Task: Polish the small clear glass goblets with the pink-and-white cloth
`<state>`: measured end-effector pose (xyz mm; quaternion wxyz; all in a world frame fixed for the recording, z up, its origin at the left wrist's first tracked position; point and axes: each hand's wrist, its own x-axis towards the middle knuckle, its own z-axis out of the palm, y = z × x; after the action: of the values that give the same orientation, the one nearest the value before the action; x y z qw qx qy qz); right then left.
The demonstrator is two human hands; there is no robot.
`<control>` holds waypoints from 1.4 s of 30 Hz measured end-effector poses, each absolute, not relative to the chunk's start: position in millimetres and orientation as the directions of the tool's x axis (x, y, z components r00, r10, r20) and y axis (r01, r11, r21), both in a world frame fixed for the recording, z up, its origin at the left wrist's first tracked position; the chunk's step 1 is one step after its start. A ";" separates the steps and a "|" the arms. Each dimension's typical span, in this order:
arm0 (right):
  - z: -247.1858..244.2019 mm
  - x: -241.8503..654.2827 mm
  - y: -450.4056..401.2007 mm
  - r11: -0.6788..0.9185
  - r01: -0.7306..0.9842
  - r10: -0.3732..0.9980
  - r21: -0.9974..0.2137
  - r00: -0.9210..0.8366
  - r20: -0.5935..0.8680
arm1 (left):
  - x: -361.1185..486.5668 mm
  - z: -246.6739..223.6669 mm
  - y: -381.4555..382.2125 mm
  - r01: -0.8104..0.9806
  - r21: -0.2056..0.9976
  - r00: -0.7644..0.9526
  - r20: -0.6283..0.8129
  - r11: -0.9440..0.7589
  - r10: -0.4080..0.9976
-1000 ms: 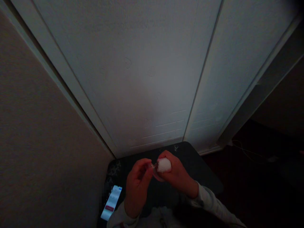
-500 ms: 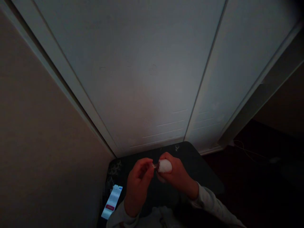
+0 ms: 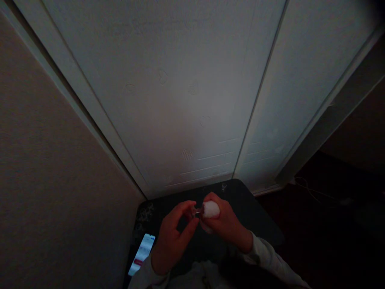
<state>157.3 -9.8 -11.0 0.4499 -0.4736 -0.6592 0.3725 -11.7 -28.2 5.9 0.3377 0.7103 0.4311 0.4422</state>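
The room is dim: a pale panel (image 3: pixel 180 60) with faint heart outlines rises at the back, a plain wall (image 3: pixel 45 160) stands on the left, and a thin cable (image 3: pixel 306 186) trails over the dark floor on the right. Against the panel's foot sits a dark table (image 3: pixel 252 218) with rounded corners.

Over the table, near its middle, the two hands face each other. The right hand (image 3: pixel 227 224) is closed around a white lump (image 3: pixel 211 209), leaving its rounded face showing. From the lump's left side a small shiny piece (image 3: pixel 197 212) reaches toward the left hand (image 3: pixel 173 237). The piece's long axis runs roughly sideways, bridging the narrow gap, so it lies to the right of the left fingertips and directly left of the lump. The left thumb and forefinger stand slightly apart around its near end; whether they grip it I cannot tell in this light. Something pinkish shows just under the lump, too blurred to name.

At the table's left corner lies a cluster of clear bits (image 3: pixel 146 210), with a lit phone (image 3: pixel 142 253) nearer the body, partly behind the left sleeve (image 3: pixel 147 273). A single clear bit (image 3: pixel 223 186) rests by the far edge, beyond the right hand.
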 end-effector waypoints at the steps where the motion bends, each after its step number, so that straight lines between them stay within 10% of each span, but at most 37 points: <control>1: -10.6 157.3 -9.8 0.260 0.277 0.962 -0.925 -0.155 0.224 | -12.7 8.3 -27.4 0.335 0.855 0.248 0.327 -0.397 0.912; 19: -2.6 161.3 -7.0 0.445 0.600 0.896 -0.665 -0.306 0.323 | -7.4 18.9 -25.0 0.281 0.952 0.082 0.100 -0.120 0.992; 26: 5.7 161.9 -14.0 0.282 0.260 0.942 -0.923 -0.259 0.215 | -2.3 22.8 -25.0 0.178 0.983 0.069 0.039 -0.051 0.997; 42: -7.1 161.8 -13.7 0.269 -0.115 0.953 -0.956 -0.110 0.282 | 9.9 21.8 -32.9 0.014 1.000 0.199 0.000 -0.003 0.980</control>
<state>161.8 -13.7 -7.1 0.5568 -0.3676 -0.5699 0.4797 9.9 -32.9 21.8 0.5435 0.5514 0.4507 0.4443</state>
